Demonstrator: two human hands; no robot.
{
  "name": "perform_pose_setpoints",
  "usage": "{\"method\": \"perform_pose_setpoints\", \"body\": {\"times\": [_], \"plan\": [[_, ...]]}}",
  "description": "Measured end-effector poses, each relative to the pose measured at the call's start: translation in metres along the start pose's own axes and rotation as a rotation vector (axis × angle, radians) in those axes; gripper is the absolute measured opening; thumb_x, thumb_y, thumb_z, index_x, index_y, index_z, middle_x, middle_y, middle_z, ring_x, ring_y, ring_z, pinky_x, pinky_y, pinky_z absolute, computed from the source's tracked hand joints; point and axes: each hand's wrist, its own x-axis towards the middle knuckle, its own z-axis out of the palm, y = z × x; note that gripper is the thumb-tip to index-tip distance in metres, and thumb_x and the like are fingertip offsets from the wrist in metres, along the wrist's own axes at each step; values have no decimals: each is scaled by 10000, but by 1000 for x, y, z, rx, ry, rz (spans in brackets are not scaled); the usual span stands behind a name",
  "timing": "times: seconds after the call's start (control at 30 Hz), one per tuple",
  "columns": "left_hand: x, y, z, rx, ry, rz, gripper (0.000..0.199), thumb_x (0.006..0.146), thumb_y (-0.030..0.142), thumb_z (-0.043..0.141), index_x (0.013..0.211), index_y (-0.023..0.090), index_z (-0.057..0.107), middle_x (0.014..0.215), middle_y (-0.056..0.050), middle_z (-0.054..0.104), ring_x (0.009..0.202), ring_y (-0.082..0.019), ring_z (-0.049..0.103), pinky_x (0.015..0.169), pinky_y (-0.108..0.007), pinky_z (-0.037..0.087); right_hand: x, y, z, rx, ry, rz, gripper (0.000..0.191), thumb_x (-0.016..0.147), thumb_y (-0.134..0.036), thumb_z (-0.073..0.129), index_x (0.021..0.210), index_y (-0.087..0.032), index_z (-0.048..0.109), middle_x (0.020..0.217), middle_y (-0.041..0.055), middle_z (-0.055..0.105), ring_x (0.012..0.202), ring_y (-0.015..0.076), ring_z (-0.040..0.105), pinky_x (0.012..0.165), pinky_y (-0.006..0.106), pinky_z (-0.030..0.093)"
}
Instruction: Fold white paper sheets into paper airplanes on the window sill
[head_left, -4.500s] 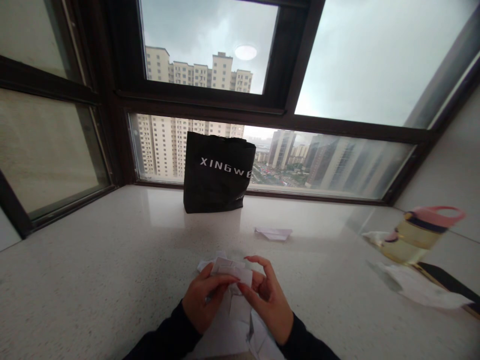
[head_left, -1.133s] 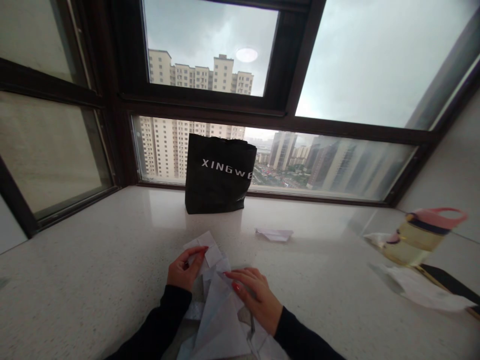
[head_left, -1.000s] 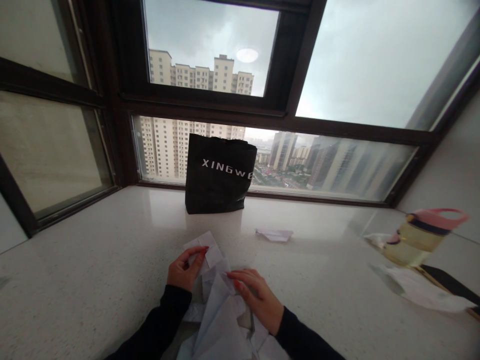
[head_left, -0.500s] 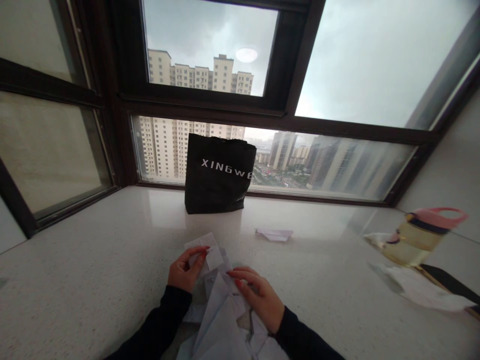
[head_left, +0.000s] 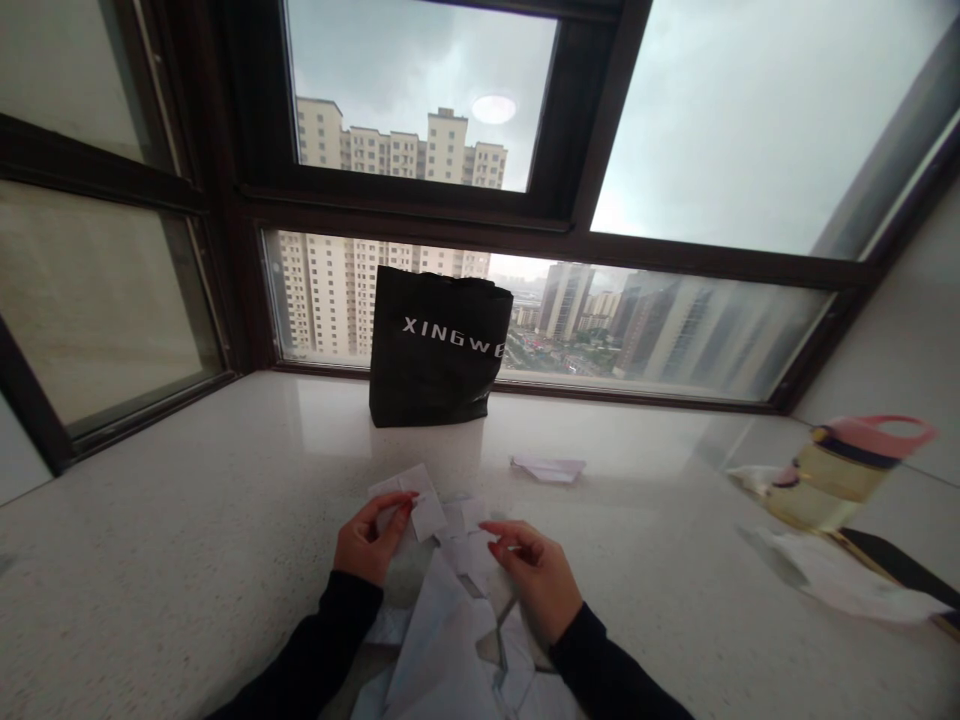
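Note:
My left hand [head_left: 373, 540] pinches a folded white sheet of paper [head_left: 427, 515] between thumb and forefinger, its creased corner pointing up. My right hand [head_left: 538, 575] is just to the right of a second folded paper [head_left: 465, 520]. The right forefinger reaches to that paper's edge, with the thumb a little apart below it. Beneath and in front of both hands lies a loose pile of white papers [head_left: 439, 650], overlapping and creased, with gaps between some pieces. How the sheets overlap is partly hidden by the hands.
A black bag [head_left: 439, 370] with white lettering stands by the window. A small folded paper [head_left: 549, 468] lies on the white speckled counter [head_left: 187, 560]. To the right are a bottle with a pink lid [head_left: 840, 480], white tissue [head_left: 847, 580] and a dark flat object [head_left: 900, 565].
My right hand has moved right and slightly up, away from the middle of the pile. Papers under it have shifted, uncovering a folded piece. My left hand stays nearly still.

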Motion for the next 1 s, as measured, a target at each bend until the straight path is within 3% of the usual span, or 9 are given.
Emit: {"method": "perform_pose_setpoints", "body": {"times": [0.17, 0.37, 0.5, 0.67, 0.87, 1.0], "plan": [[-4, 4, 3, -24, -36, 37, 207, 646, 288, 544, 791, 161, 621, 793, -31, 657, 724, -156, 597, 643, -214, 470, 2, 0, -6, 131, 67, 18, 210, 664, -217, 552, 854, -162, 620, 541, -35, 485, 477, 106, 466, 507, 243, 407], [-13, 9, 9, -15, -83, 94, 144, 633, 239, 551, 727, 174, 640, 772, -27, 657, 749, -153, 588, 699, -214, 450, -5, -14, -13, 151, 319, -145, 279, 737, -265, 498, 1007, -202, 534, 754, 10, 531, 660, 141, 496, 613, 264, 419], [-17, 13, 8, 47, -165, 133, 171, 639, 224, 543, 771, 178, 641, 801, -35, 655, 755, -160, 590, 709, -223, 450, -21, -39, -5, 87, 175, -230, 265, 778, -242, 448, 1030, -225, 530, 938, 49, 508, 815, 167, 488, 661, 260, 416], [-24, 19, 7, 80, -342, 200, 305, 635, 196, 495, 918, 153, 598, 864, -61, 636, 772, -184, 587, 642, -223, 469, -33, -51, 11, -3, -24, -286, 275, 794, -213, 418, 1041, -255, 531, 833, 37, 508, 750, 154, 506, 630, 255, 429], [-26, 24, 6, 71, -383, 200, 285, 753, 278, 400, 909, 143, 598, 839, -82, 626, 718, -177, 574, 652, -251, 455, -27, -41, 9, -88, -16, -261, 279, 786, -224, 433, 1046, -261, 526, 797, 28, 500, 729, 155, 500, 652, 271, 427], [-26, 23, 6, 28, -448, 179, 434, 804, 433, 284, 891, 152, 603, 814, -85, 621, 722, -181, 562, 652, -253, 446, -27, -41, 8, -155, 9, -288, 293, 790, -205, 422, 1061, -268, 513, 800, 34, 496, 713, 158, 500, 648, 282, 429]]}}
